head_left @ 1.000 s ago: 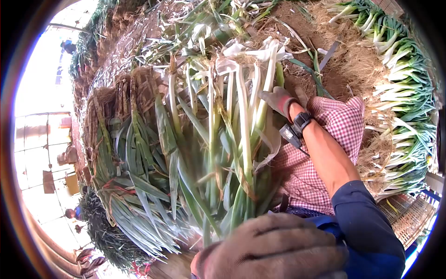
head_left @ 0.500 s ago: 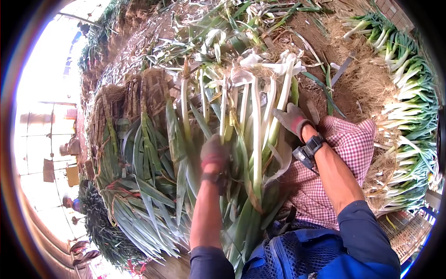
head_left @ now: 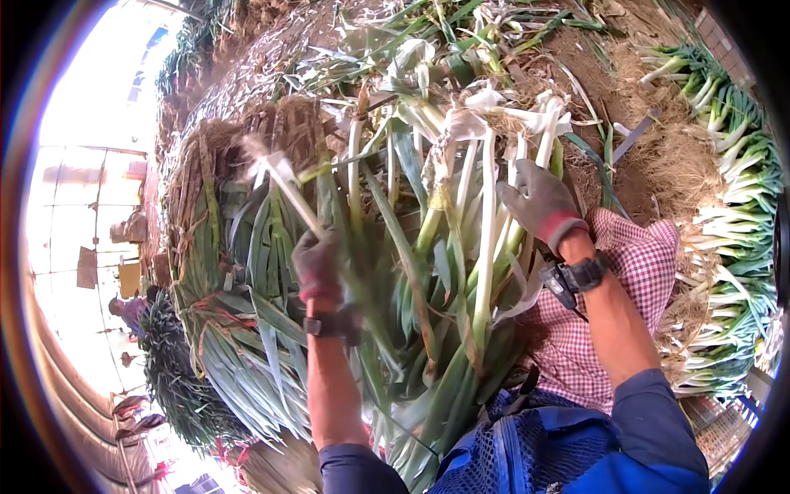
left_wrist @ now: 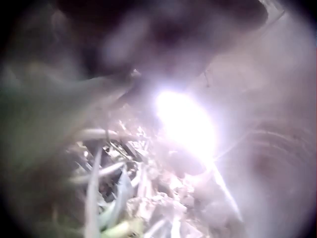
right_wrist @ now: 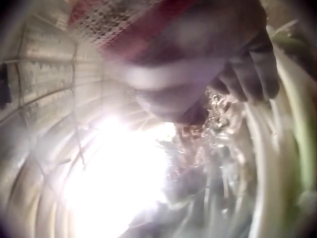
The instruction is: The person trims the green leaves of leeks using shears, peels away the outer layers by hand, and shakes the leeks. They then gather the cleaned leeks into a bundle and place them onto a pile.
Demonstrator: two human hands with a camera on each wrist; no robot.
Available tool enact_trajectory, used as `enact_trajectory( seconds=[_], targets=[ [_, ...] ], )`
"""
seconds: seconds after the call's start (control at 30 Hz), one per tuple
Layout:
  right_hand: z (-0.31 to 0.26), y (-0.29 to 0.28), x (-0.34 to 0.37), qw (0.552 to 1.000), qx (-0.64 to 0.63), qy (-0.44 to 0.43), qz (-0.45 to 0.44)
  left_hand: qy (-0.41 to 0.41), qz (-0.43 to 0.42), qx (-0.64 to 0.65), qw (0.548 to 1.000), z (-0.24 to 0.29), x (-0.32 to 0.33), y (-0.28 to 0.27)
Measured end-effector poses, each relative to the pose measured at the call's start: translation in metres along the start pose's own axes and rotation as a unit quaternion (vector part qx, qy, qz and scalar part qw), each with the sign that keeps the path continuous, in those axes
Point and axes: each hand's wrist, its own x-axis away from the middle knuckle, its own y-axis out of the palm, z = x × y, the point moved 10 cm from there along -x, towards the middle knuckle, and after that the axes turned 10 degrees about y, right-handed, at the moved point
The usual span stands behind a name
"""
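My gloved left hand point(head_left: 317, 253) grips a leek point(head_left: 288, 191), its pale root end pointing up and left, blurred by motion. It is over the left side of a pile of leeks point(head_left: 487, 247) with white stems and long green leaves. My gloved right hand point(head_left: 541, 202) is at the right edge of this pile, close over the white stems. In the right wrist view the fingers point(right_wrist: 247, 77) are bent beside a white stem point(right_wrist: 257, 163), with nothing between them and the thumb. The left wrist view is mostly blurred and glary, the left hand a dark shape at the top.
Untrimmed leeks with brown roots point(head_left: 284, 123) lie to the left. Peeled leaf scraps point(head_left: 403, 58) cover the ground ahead. A long row of cleaned leeks point(head_left: 732, 198) runs down the right. A flat metal strip point(head_left: 636, 136) lies on the soil. A checked cloth point(head_left: 625, 272) covers my leg.
My left hand, near the camera at first, reached into the pile and now moves left with a leek lifted out. My right hand stays by the right-hand stems, its fingers now more raised.
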Motion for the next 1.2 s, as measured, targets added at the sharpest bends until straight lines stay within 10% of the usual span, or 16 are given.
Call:
enact_trajectory(
  seconds=[0.1, 0.13, 0.23, 0.27, 0.3, 0.37, 0.43, 0.63, 0.7, 0.77, 0.8, 0.9, 0.97, 1.1, 1.13, 1.2],
  targets=[
    [-0.057, 0.031, 0.014, 0.957, -0.186, -0.064, -0.213, -0.042, -0.107, 0.099, 0.988, 0.006, 0.037, 0.076],
    [-0.068, 0.046, 0.012, 0.939, -0.229, -0.115, -0.228, 0.088, -0.18, 0.11, 0.974, 0.045, 0.057, 0.103],
    [-0.063, 0.074, 0.006, 0.898, -0.317, -0.004, -0.307, 0.008, -0.387, 0.163, 0.908, 0.066, 0.122, 0.171],
    [-0.091, 0.045, 0.01, 0.911, -0.318, -0.185, -0.188, -0.035, -0.38, 0.19, 0.904, 0.061, 0.12, 0.172],
    [-0.041, 0.06, 0.01, 0.855, -0.448, 0.105, -0.241, -0.079, -0.373, 0.217, 0.898, 0.054, 0.117, 0.175],
    [-0.022, 0.058, 0.01, 0.809, -0.517, 0.17, -0.222, -0.09, -0.329, 0.137, 0.93, 0.015, 0.07, 0.155],
    [-0.03, 0.035, 0.014, 0.801, -0.545, 0.153, -0.194, 0.022, -0.16, 0.037, 0.986, -0.019, 0.017, 0.127],
    [-0.047, 0.015, 0.023, 0.8, -0.547, 0.124, -0.212, 0.05, -0.246, -0.305, 0.919, -0.095, -0.02, 0.126],
    [-0.051, 0.012, 0.025, 0.857, -0.46, 0.084, -0.215, -0.014, -0.255, -0.21, 0.944, -0.13, -0.037, 0.127],
    [-0.044, 0.02, 0.025, 0.833, -0.49, 0.107, -0.233, -0.11, -0.239, 0.054, 0.963, -0.002, -0.03, 0.122],
    [-0.044, 0.02, 0.025, 0.83, -0.497, 0.087, -0.239, 0.062, -0.225, 0.122, 0.965, -0.001, -0.082, 0.117],
    [-0.053, 0.015, 0.026, 0.818, -0.519, 0.053, -0.241, 0.049, -0.171, 0.512, 0.84, 0.168, -0.085, 0.111],
    [-0.047, 0.019, 0.025, 0.784, -0.562, 0.114, -0.239, 0.042, -0.182, 0.538, 0.822, 0.161, -0.106, 0.117],
    [-0.048, 0.015, 0.027, 0.793, -0.554, 0.104, -0.229, -0.011, -0.216, 0.002, 0.976, -0.008, -0.088, 0.155],
    [-0.048, 0.017, 0.028, 0.797, -0.546, 0.101, -0.237, 0.059, -0.265, -0.436, 0.858, -0.033, -0.075, 0.157],
    [-0.047, 0.02, 0.028, 0.803, -0.538, 0.087, -0.242, 0.216, -0.329, -0.45, 0.802, -0.059, -0.018, 0.159]
  ],
)
